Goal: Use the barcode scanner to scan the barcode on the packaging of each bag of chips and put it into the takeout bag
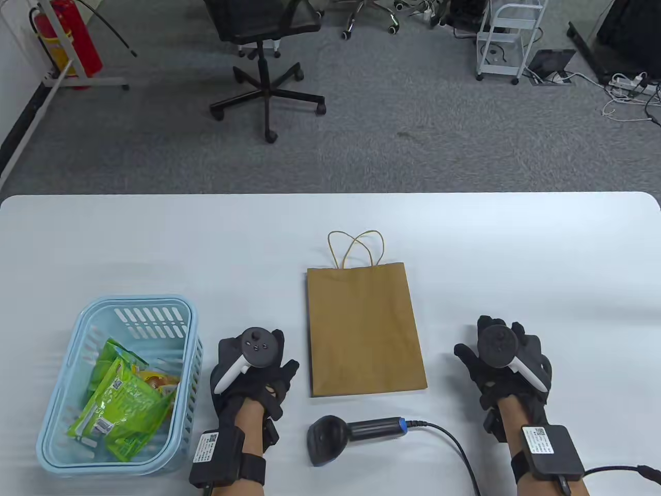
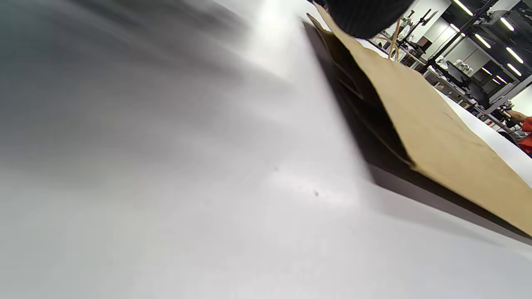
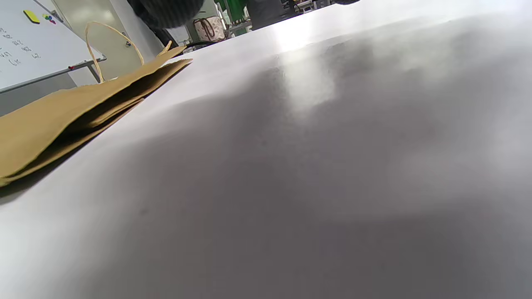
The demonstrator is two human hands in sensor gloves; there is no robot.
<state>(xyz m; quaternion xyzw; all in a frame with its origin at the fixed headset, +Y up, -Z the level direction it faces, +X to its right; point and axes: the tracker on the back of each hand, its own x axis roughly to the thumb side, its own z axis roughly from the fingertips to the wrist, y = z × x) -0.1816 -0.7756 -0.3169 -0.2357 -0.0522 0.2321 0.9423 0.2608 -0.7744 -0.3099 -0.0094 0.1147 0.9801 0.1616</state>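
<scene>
Brown takeout bag [image 1: 364,330], one scanner [image 1: 341,436], two flat, empty hands: left [image 1: 253,369], right [image 1: 503,361].

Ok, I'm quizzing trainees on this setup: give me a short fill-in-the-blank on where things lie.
1. The green bags of chips lie inside the blue ____.
2. The brown takeout bag lies ____ on the table, handles pointing away from the person.
3. The barcode scanner lies between the left hand and the ____ hand.

Missing words: basket; flat; right
</scene>
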